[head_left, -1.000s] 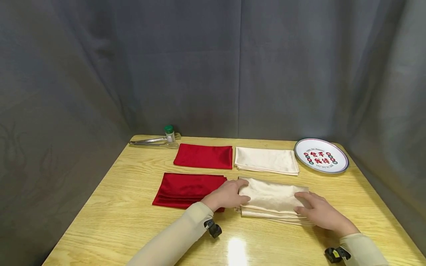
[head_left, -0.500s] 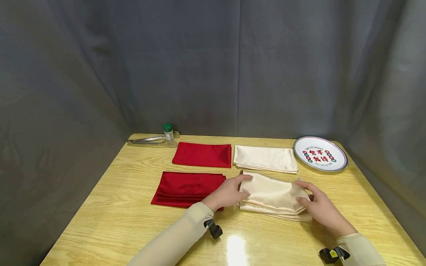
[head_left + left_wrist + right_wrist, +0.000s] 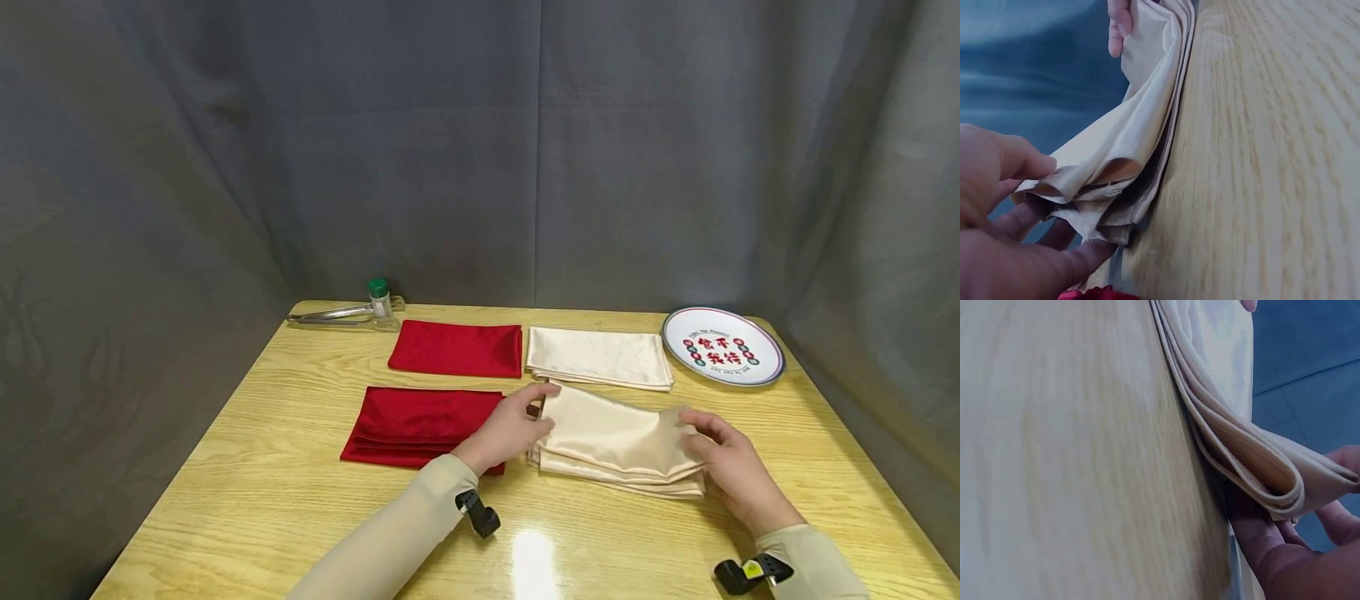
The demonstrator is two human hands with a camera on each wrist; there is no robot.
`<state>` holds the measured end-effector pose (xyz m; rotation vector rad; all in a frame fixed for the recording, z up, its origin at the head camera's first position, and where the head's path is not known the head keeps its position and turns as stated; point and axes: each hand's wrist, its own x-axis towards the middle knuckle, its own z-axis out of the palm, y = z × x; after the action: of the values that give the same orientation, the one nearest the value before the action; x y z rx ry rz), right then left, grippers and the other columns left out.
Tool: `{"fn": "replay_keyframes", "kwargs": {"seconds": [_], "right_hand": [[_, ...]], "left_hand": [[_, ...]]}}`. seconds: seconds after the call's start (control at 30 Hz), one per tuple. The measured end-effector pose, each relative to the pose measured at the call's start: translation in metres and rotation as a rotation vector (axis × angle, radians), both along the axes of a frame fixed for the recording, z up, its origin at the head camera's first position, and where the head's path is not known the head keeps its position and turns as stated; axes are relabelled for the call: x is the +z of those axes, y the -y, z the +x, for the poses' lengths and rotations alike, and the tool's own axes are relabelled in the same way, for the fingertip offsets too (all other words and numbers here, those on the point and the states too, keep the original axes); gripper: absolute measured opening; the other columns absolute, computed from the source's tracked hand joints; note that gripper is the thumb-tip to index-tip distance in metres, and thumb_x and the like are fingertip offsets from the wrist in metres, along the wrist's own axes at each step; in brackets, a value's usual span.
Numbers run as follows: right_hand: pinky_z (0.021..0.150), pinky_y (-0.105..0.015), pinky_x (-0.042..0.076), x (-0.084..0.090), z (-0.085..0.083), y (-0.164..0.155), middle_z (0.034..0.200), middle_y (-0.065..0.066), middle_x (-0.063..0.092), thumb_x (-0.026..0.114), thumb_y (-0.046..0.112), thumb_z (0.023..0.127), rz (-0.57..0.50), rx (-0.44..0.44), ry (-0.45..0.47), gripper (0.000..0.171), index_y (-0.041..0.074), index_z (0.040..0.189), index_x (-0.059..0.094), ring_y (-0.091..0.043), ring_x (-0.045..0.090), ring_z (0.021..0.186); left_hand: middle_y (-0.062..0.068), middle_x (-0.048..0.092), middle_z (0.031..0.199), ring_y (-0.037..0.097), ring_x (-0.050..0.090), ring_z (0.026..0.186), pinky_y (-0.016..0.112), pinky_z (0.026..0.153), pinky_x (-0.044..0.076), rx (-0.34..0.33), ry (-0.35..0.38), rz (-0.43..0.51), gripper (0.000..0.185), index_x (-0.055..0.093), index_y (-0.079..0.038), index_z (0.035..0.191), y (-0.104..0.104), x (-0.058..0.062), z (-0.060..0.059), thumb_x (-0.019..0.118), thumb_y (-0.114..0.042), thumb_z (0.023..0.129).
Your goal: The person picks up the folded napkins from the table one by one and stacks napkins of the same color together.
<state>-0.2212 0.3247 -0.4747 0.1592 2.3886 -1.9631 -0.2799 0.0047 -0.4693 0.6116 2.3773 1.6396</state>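
Note:
A folded cream satin napkin (image 3: 611,429) lies on the table's front right, its ends raised into a shallow curve. At its left end my left hand (image 3: 510,427) grips the layered folds, with the thumb above and fingers tucked beneath in the left wrist view. My right hand (image 3: 738,467) holds the other end; in the right wrist view its fingers (image 3: 1260,534) reach under the rounded fold. Loose layers show along the near edge. Close beside my left hand, a folded red satin napkin (image 3: 427,417) is partly covered by that hand.
Behind these lie another folded red napkin (image 3: 456,348) and another cream one (image 3: 600,357). A white plate (image 3: 723,342) with red characters stands at the back right. Metal tongs (image 3: 330,315) and a green-capped jar (image 3: 379,298) are at the back left. Grey curtains surround the table.
Both ends of the front cream napkin have been lifted by my hands, and its top has shifted slightly away from me. My fingers have moved from resting on it to gripping its ends.

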Motion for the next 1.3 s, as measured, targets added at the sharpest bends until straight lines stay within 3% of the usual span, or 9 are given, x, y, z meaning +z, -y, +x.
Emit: {"fn": "replay_keyframes", "kwargs": {"seconds": [0.13, 0.33, 0.47, 0.77, 0.93, 1.3], "right_hand": [[0.077, -0.021, 0.050, -0.001, 0.000, 0.000, 0.125, -0.003, 0.044, 0.059, 0.012, 0.097, -0.029, -0.032, 0.008, 0.043, -0.004, 0.135, 0.046, -0.006, 0.052, 0.096], [0.071, -0.026, 0.053, 0.001, 0.001, 0.001, 0.118, 0.001, 0.047, 0.061, 0.010, 0.096, -0.147, -0.043, 0.025, 0.036, 0.005, 0.130, 0.050, -0.008, 0.057, 0.090], [0.068, -0.028, 0.054, 0.004, 0.000, 0.003, 0.114, 0.001, 0.048, 0.062, 0.007, 0.095, -0.236, -0.046, 0.011, 0.034, 0.008, 0.128, 0.052, -0.010, 0.059, 0.085], [0.051, -0.018, 0.043, 0.021, -0.004, 0.009, 0.116, 0.005, 0.052, 0.065, 0.005, 0.094, -0.301, -0.045, -0.114, 0.030, 0.010, 0.122, 0.057, -0.005, 0.054, 0.074], [0.060, -0.017, 0.048, 0.030, -0.011, 0.011, 0.117, 0.002, 0.050, 0.063, 0.001, 0.094, -0.369, -0.034, -0.157, 0.029, 0.009, 0.121, 0.058, -0.006, 0.055, 0.077], [0.061, -0.016, 0.047, 0.044, -0.034, 0.015, 0.116, 0.002, 0.051, 0.064, 0.000, 0.093, -0.410, -0.046, -0.186, 0.030, 0.009, 0.120, 0.055, -0.007, 0.052, 0.077]], "left_hand": [[0.001, 0.049, 0.135, 0.016, 0.054, 0.087, 0.025, 0.050, 0.038, -0.003, 0.076, 0.066, 0.060, 0.054, -0.022, 0.139, 0.002, -0.003, -0.004, 0.059, 0.005, 0.086], [0.003, 0.050, 0.130, 0.019, 0.054, 0.100, 0.026, 0.065, 0.047, 0.020, 0.154, 0.148, 0.060, 0.057, -0.019, 0.135, 0.005, -0.007, -0.012, 0.061, 0.007, 0.082], [0.002, 0.051, 0.131, 0.020, 0.055, 0.097, 0.026, 0.062, 0.046, 0.026, 0.160, 0.171, 0.058, 0.058, -0.018, 0.133, 0.009, -0.003, -0.015, 0.061, 0.005, 0.080], [0.000, 0.051, 0.134, 0.022, 0.054, 0.098, 0.028, 0.071, 0.049, 0.037, 0.151, 0.229, 0.055, 0.059, -0.017, 0.132, 0.017, 0.016, -0.021, 0.062, 0.004, 0.082], [-0.002, 0.051, 0.135, 0.022, 0.053, 0.099, 0.028, 0.073, 0.049, 0.034, 0.141, 0.232, 0.054, 0.057, -0.018, 0.133, 0.018, 0.028, -0.027, 0.062, 0.002, 0.084], [0.004, 0.046, 0.141, 0.018, 0.050, 0.082, 0.025, 0.067, 0.046, 0.022, 0.139, 0.253, 0.055, 0.053, -0.013, 0.138, 0.020, 0.046, -0.043, 0.063, 0.002, 0.086]]}}
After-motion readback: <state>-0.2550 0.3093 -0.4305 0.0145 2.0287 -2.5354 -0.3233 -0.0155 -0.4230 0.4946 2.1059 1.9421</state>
